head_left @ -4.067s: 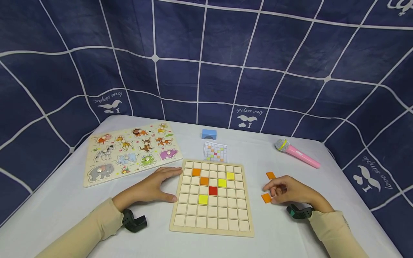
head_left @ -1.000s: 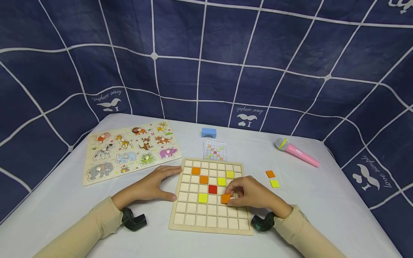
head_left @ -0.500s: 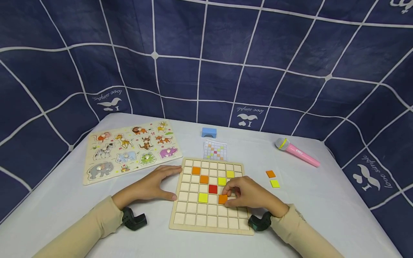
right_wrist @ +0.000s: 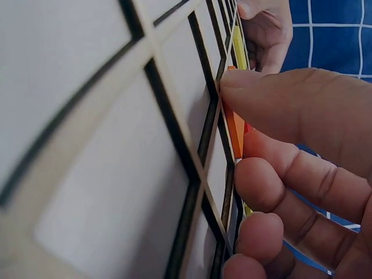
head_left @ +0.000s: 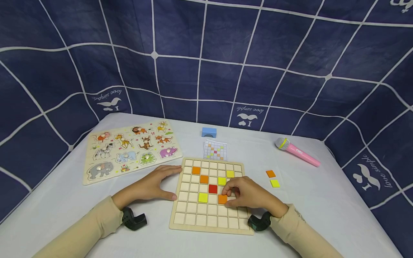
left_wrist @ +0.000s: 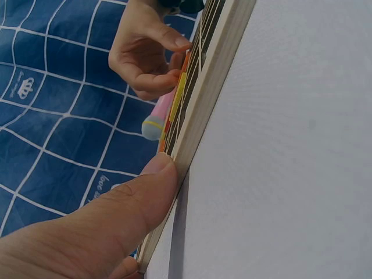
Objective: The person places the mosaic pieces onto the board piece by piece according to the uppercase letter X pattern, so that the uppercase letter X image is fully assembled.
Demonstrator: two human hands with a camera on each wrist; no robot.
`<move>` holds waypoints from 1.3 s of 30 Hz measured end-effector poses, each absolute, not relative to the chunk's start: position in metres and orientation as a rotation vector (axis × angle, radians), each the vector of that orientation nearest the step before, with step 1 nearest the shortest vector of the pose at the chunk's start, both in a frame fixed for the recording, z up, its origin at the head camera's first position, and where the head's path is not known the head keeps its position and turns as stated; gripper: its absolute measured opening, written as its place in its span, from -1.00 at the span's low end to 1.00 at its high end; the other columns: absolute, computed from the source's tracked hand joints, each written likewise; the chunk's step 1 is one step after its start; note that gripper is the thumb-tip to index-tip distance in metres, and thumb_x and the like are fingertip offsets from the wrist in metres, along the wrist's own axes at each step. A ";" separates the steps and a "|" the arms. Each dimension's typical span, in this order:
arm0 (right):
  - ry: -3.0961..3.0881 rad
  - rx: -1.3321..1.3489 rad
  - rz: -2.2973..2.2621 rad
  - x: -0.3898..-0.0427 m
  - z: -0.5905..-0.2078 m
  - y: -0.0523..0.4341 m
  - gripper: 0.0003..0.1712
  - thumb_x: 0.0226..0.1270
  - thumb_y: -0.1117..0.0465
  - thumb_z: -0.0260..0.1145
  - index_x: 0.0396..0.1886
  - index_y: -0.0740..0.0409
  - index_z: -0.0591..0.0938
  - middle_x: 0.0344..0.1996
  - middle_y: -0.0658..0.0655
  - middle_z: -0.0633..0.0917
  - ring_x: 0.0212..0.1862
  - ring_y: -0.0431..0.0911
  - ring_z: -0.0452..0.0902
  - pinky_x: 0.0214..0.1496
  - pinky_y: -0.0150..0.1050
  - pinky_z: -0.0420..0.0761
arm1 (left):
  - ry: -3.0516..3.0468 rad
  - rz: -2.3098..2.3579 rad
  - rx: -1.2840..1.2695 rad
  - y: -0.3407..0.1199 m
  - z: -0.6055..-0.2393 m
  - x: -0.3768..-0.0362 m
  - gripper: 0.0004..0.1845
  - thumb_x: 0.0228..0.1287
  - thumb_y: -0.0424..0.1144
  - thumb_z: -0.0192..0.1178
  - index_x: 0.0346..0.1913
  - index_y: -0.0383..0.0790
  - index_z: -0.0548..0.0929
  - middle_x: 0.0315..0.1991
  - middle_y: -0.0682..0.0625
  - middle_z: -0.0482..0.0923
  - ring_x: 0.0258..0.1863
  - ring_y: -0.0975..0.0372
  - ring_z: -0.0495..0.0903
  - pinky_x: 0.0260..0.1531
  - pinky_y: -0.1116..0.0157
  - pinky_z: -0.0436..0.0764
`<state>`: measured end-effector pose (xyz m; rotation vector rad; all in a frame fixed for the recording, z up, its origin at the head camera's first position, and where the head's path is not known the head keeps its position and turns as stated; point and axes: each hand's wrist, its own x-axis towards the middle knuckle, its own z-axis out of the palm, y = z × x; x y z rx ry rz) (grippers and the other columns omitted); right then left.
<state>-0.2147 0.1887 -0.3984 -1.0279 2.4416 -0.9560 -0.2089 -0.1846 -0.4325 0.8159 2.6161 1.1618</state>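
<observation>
Since the earlier frame, right hand [head_left: 250,196] has carried orange tile [head_left: 222,199] onto grid board [head_left: 193,218], pinching it beside the red square; left hand [head_left: 151,186] lies flat, thumb against the board's left edge; the right wrist view shows the tile tilted.

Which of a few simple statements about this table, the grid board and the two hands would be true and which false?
1. The right hand pinches an orange tile on the grid board. True.
2. The left hand holds the pink microphone. False: it rests against the board's left edge; the microphone lies untouched at the far right.
3. A red tile sits on the board. True.
4. Two loose tiles, one orange and one yellow, lie on the table right of the board. True.
5. The animal puzzle lies right of the board. False: it lies to the left.
</observation>
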 end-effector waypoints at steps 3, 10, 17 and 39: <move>2.440 -1.026 -0.953 -0.215 -0.398 0.189 -0.76 0.20 0.30 0.69 -0.19 0.09 0.80 -0.37 -0.13 0.65 -0.50 -0.34 0.37 -0.43 -0.41 0.44 | 2.616 1.163 0.811 -0.185 -0.433 -0.209 0.03 0.14 0.05 0.66 0.58 -0.34 0.44 0.60 -0.26 0.35 0.57 -0.26 0.24 0.51 -0.39 0.18; 2.392 -1.019 -1.026 -0.218 -0.394 0.197 -0.78 0.21 0.32 0.67 -0.19 0.13 0.79 -0.36 -0.07 0.67 -0.48 -0.32 0.39 -0.43 -0.41 0.44 | 2.616 1.164 0.798 -0.184 -0.432 -0.208 0.03 0.13 0.04 0.67 0.58 -0.34 0.45 0.60 -0.26 0.35 0.57 -0.26 0.24 0.52 -0.39 0.18; 2.361 -1.077 -1.081 -0.225 -0.389 0.213 -0.79 0.25 0.31 0.66 -0.17 0.16 0.80 -0.32 0.02 0.71 -0.43 -0.31 0.43 -0.36 -0.40 0.48 | 2.611 1.166 0.796 -0.183 -0.431 -0.208 0.03 0.13 0.05 0.66 0.58 -0.35 0.44 0.60 -0.26 0.35 0.57 -0.26 0.24 0.52 -0.39 0.18; 2.477 -0.905 -1.162 -0.249 -0.362 0.286 -0.77 0.36 0.39 0.52 -0.03 0.38 0.77 -0.19 0.23 0.78 -0.28 -0.18 0.58 -0.21 -0.35 0.62 | 2.623 1.154 0.816 -0.184 -0.432 -0.209 0.03 0.14 0.04 0.66 0.58 -0.35 0.44 0.60 -0.26 0.35 0.56 -0.27 0.25 0.51 -0.39 0.19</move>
